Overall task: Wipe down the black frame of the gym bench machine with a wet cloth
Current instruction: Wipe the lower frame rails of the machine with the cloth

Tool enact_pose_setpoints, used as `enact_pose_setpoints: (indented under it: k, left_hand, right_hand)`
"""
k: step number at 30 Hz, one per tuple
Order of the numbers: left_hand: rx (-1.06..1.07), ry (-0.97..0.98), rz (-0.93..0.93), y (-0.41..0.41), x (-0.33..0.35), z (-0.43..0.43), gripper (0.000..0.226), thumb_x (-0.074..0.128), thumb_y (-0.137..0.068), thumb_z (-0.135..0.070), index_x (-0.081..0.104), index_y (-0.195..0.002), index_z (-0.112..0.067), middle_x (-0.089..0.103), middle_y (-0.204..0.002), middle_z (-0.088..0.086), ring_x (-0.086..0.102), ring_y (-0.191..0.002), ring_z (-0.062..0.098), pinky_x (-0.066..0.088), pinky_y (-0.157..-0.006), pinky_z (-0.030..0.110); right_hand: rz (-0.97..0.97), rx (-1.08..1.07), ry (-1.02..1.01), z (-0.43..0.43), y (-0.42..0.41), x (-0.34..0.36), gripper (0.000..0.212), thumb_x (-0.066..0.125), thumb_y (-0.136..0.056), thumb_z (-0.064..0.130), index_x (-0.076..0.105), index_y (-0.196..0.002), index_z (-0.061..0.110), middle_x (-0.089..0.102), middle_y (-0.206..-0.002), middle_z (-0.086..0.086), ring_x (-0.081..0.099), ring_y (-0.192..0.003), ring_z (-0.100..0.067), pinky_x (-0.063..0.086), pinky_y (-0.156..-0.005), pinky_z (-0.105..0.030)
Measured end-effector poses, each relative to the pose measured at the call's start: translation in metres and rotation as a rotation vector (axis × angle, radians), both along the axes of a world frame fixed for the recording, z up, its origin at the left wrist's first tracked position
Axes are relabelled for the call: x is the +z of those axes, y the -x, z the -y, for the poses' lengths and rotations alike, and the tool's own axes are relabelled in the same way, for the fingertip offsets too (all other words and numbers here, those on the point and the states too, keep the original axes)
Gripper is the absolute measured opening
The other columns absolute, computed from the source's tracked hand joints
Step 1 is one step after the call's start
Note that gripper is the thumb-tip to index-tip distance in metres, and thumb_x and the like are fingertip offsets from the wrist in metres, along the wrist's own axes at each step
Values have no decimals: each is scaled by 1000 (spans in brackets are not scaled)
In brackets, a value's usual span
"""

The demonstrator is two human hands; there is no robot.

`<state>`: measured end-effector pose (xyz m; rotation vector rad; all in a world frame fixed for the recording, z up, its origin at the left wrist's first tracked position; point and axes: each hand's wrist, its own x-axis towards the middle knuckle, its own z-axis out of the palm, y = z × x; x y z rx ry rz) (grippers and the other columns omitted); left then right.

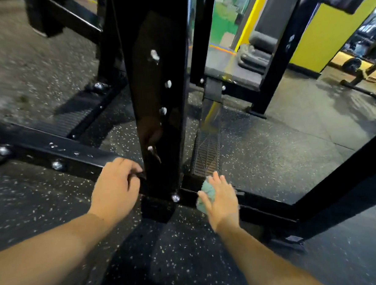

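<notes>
underfoot, the floor (53, 194) is dark rubber matting flecked with pale specks, running to every edge of the view and blurred at the far left. across its left side a low black base rail (51, 150) of the black frame (158, 100) runs in from the left edge, with round silver bolts (57, 165) along its side and a ribbed foot plate just behind it. the left hand (116, 188) rests on the near end of this rail where it meets the upright post, fingers curled over the rail's edge.

at the middle stands the upright post (159, 122), glossy black, with a column of pale studs down its face and a bolt at its foot. just right of the post a second ribbed plate lies on the floor beside the frame's base.

right of the post's foot, the right hand (221, 197) presses the wet cloth (204, 195), a bunched pale green wad, against the low rail that carries on toward the right; the fingers are straight and lightly spread over the cloth, thumb out to the left. the cloth touches the rail just beside the post's base.

farther right, a diagonal black beam (349, 172) crosses the lower right corner. behind, the room shows yellow walls (321, 35), stacked grey pads (258, 52) by a yellow-edged mirror or opening, and more equipment at the right edge, too blurred to tell.
</notes>
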<state>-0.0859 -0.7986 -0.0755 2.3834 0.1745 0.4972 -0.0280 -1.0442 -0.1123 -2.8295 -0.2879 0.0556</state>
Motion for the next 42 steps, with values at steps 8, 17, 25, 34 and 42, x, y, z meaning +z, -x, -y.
enact_pose_setpoints:
  k: [8, 17, 25, 34, 42]
  left_hand:
    - [175, 615, -61, -3, 46, 1, 22, 37, -99, -13, 55, -105, -24, 55, -104, -12, 49, -103, 10, 30, -85, 21]
    - [-207, 1217, 120, -19, 136, 20, 54, 30, -101, -30, 75, -71, -32, 73, -81, -16, 66, -81, -4, 49, -68, 14]
    - [-213, 1251, 248, -48, 167, -2, 48, 23, -103, -37, 65, -81, -26, 69, -68, -19, 62, -64, -11, 44, -56, 5]
    - [-347, 1459, 73, -64, 170, -28, 72, 13, -98, -56, 64, -107, -5, 60, -113, 20, 54, -101, 28, 43, -94, 37]
    - [-385, 1420, 21, -68, 172, -37, 81, 8, -95, -61, 58, -120, -2, 53, -105, 15, 45, -98, 25, 36, -84, 32]
  right_hand:
    - [-575, -660, -1311, -123, 4, 59, 63, 27, -96, 60, 45, -140, 18, 55, -129, -5, 56, -105, -20, 45, -94, -33]
    - [221, 36, -1287, -168, 7, 186, 64, 36, -92, 56, 16, -150, 37, 24, -155, 16, 24, -141, -2, 20, -118, -28]
    - [1040, 407, 164, -115, -24, 129, 83, 42, -91, 28, -11, -149, 2, -22, -156, -20, -16, -145, -36, -1, -119, -42]
    - [1283, 655, 477, -136, -42, 230, 71, 56, -87, 30, 27, -147, 5, 15, -157, -10, -1, -147, -29, -8, -118, -46]
    - [1174, 916, 786, -96, -38, 208, 65, 34, -83, 20, 31, -148, 10, 11, -157, -6, -11, -147, -23, -4, -120, -39]
